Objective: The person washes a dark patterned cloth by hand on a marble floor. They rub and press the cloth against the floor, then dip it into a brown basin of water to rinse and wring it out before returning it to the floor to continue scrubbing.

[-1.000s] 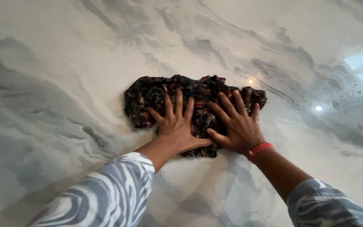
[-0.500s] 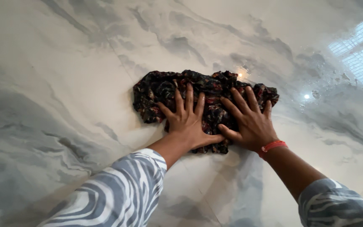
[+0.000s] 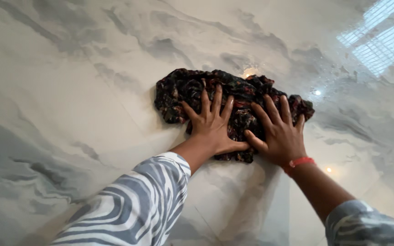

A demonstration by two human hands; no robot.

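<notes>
cloth (image 3: 233, 98) and both hands sliding further away than a second ago | left hand (image 3: 214, 125), right hand (image 3: 281, 132) lying flat, fingers spread, pressing, gripping nothing | cloth's long axis running left-right across marble floor (image 3: 69, 91)

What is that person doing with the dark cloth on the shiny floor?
A person is pressing both hands flat on a crumpled dark patterned cloth that lies on a glossy grey-and-white marble surface. The left hand and right hand sit side by side on the cloth, fingers spread, thumbs nearly touching. The right wrist wears a red band, and both arms are in grey-and-white striped sleeves.
</notes>
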